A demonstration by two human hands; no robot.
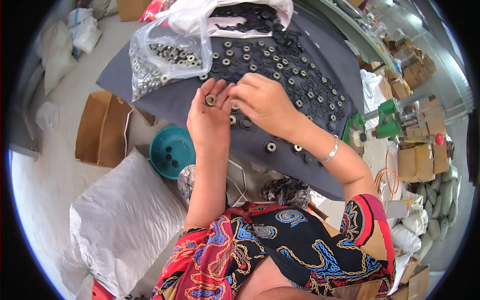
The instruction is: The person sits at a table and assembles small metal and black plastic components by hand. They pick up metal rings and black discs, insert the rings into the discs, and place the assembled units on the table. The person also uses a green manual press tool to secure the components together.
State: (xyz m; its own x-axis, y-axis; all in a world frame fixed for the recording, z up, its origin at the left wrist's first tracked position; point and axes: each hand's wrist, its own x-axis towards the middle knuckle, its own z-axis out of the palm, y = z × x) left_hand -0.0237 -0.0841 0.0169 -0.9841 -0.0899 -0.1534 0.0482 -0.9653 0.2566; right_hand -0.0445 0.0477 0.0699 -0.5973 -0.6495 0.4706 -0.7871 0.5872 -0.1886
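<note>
Now the left hand (210, 120) lies open under a bearing (211, 100), best kept level, while the right hand (265, 102) curls alongside, its grip impossible to tell.

A round metal piece (211, 100) rests on our left hand (212, 119), our right hand (265, 104) beside it, a clear bag (202, 37) toward the surface's (170, 102) left corner.

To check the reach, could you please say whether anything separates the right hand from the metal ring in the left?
Nothing visible but fingers of the left hand lies between the right hand and the metal ring.
</note>
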